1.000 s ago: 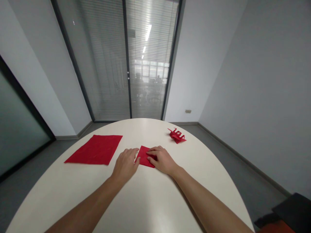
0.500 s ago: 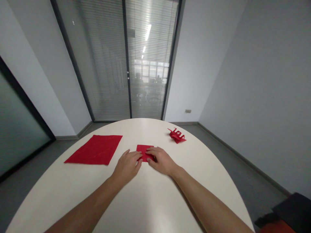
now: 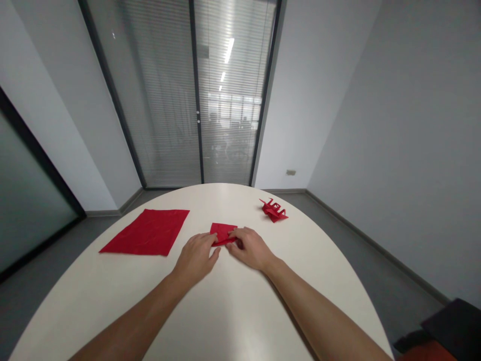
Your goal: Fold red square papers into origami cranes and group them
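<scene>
A small folded piece of red paper (image 3: 223, 230) lies between my hands at the middle of the table, its near edge turned up. My left hand (image 3: 197, 255) has its fingertips on the left side of the paper, with the thumb lower and a little apart. At the right side, my right hand (image 3: 251, 248) grips the near right corner between curled fingers and thumb. The fingers hide both lower corners of the paper.
A large red paper sheet (image 3: 148, 233) lies flat to the left on the round white table (image 3: 221, 311). Folded red paper figures (image 3: 274, 210) stand together at the back right. A dark chair (image 3: 451, 326) is at the lower right, beyond the table's edge.
The near edge of the small paper has come up and away from me, so the paper looks shorter. My left fingers have shifted slightly; the right hand stays nearly in place.
</scene>
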Action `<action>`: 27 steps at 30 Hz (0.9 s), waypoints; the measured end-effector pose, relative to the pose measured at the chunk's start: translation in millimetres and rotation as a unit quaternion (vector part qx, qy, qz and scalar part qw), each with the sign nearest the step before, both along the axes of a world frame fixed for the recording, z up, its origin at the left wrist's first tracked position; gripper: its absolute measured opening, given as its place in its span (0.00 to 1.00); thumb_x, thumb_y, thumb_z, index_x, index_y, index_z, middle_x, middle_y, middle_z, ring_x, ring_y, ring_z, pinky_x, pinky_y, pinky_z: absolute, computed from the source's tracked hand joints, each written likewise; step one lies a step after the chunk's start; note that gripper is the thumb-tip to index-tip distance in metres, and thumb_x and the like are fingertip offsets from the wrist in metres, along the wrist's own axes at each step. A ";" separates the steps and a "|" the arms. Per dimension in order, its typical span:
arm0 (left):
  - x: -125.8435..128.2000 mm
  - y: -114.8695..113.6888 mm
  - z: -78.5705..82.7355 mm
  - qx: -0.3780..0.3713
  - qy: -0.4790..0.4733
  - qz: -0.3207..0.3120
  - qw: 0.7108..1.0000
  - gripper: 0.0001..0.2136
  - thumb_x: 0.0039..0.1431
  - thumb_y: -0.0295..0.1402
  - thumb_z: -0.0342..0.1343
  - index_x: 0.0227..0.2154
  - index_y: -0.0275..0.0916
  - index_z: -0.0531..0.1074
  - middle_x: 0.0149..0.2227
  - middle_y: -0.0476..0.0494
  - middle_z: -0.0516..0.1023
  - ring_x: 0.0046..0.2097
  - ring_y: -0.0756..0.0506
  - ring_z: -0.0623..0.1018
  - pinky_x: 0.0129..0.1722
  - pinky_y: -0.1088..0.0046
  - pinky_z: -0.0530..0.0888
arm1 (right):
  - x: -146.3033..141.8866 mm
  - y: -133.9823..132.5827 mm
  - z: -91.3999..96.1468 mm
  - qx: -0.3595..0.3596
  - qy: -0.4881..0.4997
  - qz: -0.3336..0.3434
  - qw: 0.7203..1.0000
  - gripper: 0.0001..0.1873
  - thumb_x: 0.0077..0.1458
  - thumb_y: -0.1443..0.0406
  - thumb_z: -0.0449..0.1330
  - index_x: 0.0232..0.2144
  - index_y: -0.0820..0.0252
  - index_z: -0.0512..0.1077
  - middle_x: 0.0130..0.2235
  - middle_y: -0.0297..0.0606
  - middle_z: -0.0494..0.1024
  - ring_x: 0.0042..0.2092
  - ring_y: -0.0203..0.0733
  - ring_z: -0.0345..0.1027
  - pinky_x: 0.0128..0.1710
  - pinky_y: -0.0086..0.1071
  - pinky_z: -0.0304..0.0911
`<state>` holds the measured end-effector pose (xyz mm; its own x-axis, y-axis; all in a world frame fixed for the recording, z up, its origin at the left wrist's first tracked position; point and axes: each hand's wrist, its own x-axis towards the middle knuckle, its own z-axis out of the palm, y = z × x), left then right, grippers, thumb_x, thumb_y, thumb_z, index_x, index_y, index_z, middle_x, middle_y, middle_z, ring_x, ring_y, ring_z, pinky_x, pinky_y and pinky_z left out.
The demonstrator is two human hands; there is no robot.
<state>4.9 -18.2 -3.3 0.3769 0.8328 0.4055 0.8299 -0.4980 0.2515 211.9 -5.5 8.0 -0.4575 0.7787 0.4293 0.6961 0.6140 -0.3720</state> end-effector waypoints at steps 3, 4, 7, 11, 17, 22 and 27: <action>0.9 -0.2 1.9 -0.004 0.002 -0.002 1.000 0.07 0.65 0.30 0.52 0.41 0.39 0.76 0.45 0.39 0.82 0.46 0.40 0.79 0.50 0.61 0.72 | 0.7 0.1 1.0 -0.002 -0.005 -0.012 1.000 0.09 0.63 0.62 0.58 0.33 0.58 0.76 0.32 0.36 0.80 0.34 0.41 0.69 0.38 0.33 0.59; 1.2 -0.1 2.7 -0.006 0.004 -0.004 1.000 0.08 0.65 0.29 0.51 0.39 0.39 0.76 0.43 0.40 0.82 0.45 0.40 0.79 0.49 0.61 0.72 | 1.1 0.3 0.8 -0.004 -0.008 -0.015 1.000 0.10 0.64 0.62 0.57 0.33 0.58 0.76 0.31 0.36 0.79 0.34 0.41 0.69 0.37 0.32 0.58; 1.8 0.5 4.1 -0.008 0.012 -0.005 1.000 0.09 0.66 0.28 0.50 0.37 0.39 0.76 0.40 0.41 0.82 0.43 0.41 0.79 0.47 0.62 0.72 | 2.5 1.5 -1.1 -0.010 -0.014 -0.025 1.000 0.13 0.66 0.61 0.55 0.33 0.58 0.76 0.33 0.37 0.80 0.36 0.41 0.70 0.38 0.32 0.58; 1.6 1.3 3.2 -0.008 0.016 0.005 1.000 0.09 0.66 0.28 0.51 0.40 0.39 0.77 0.41 0.40 0.82 0.44 0.40 0.78 0.47 0.62 0.72 | 3.7 3.0 -3.2 -0.028 -0.022 -0.046 0.998 0.12 0.66 0.62 0.55 0.33 0.59 0.76 0.34 0.38 0.80 0.37 0.41 0.71 0.39 0.32 0.58; 1.3 1.1 3.8 -0.018 0.007 0.004 1.000 0.14 0.64 0.25 0.53 0.51 0.39 0.75 0.45 0.40 0.81 0.46 0.40 0.78 0.48 0.62 0.73 | 5.3 4.6 -5.3 -0.049 -0.016 -0.068 0.996 0.08 0.64 0.63 0.57 0.40 0.58 0.75 0.39 0.38 0.81 0.41 0.42 0.72 0.41 0.32 0.60; 1.0 1.0 4.9 -0.022 0.018 -0.029 0.999 0.14 0.64 0.24 0.51 0.46 0.41 0.78 0.46 0.43 0.82 0.48 0.40 0.77 0.50 0.61 0.73 | 7.1 6.4 -9.0 -0.047 0.021 -0.065 0.997 0.15 0.60 0.67 0.60 0.50 0.58 0.72 0.46 0.40 0.80 0.45 0.43 0.71 0.46 0.34 0.62; 1.0 0.7 1.6 -0.009 0.029 -0.030 0.999 0.14 0.64 0.24 0.51 0.45 0.40 0.79 0.46 0.43 0.82 0.48 0.40 0.77 0.51 0.58 0.73 | 5.8 6.1 -5.9 0.001 0.007 -0.032 0.999 0.10 0.60 0.69 0.60 0.43 0.58 0.77 0.43 0.40 0.80 0.46 0.44 0.70 0.48 0.35 0.62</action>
